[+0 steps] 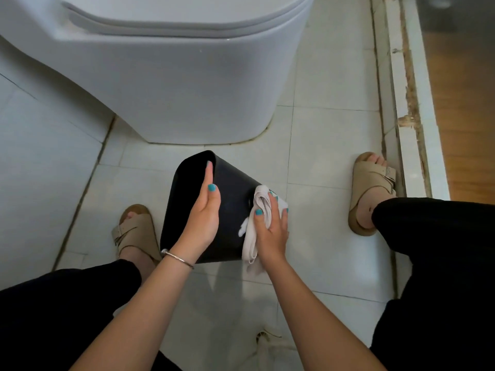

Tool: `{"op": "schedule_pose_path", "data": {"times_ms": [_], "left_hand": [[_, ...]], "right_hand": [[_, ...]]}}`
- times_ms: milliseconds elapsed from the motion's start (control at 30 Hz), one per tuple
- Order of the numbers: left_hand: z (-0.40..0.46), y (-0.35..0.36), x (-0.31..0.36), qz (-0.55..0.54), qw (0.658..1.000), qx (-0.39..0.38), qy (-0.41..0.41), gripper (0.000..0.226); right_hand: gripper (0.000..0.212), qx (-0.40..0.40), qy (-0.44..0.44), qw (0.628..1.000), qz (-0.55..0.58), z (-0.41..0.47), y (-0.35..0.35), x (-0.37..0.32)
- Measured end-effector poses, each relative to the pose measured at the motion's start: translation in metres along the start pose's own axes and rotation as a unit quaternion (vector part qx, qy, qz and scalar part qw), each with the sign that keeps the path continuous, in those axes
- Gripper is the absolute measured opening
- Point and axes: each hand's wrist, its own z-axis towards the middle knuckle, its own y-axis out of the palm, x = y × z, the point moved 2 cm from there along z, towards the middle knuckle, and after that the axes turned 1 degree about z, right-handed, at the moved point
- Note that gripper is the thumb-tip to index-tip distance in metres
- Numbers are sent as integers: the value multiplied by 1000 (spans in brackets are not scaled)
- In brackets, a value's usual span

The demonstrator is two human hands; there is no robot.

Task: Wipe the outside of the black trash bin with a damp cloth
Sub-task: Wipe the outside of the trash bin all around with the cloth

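The black trash bin point(233, 199) is tipped on the tiled floor between my feet, one flat end facing left. My left hand point(203, 215) holds its upper edge, thumb on the side wall and fingers straight along the edge. My right hand point(270, 228) presses a white cloth point(261, 195) against the bin's right side. The cloth bunches between thumb and forefinger, and its tail hangs below my palm. A wet white smear point(243, 228) shows on the bin next to the cloth.
A white toilet point(174, 84) stands just beyond the bin. My feet in beige sandals point(134, 231) point(372, 188) flank it. A raised white door threshold point(409, 124) runs along the right, with wooden floor beyond. A white bag point(270, 344) lies near my knees.
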Motion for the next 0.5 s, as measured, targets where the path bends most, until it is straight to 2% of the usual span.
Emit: {"op": "schedule_pose_path", "data": {"times_ms": [133, 267, 500], "left_hand": [[2, -14, -9, -16, 1000, 17, -13, 45], [4, -15, -9, -23, 999, 14, -25, 45], [5, -13, -8, -38, 999, 21, -20, 45]], "right_hand": [[54, -19, 7, 1000, -21, 17, 3, 5], [62, -36, 59, 998, -2, 30, 1, 9], [46, -47, 34, 998, -8, 22, 2, -8]]}}
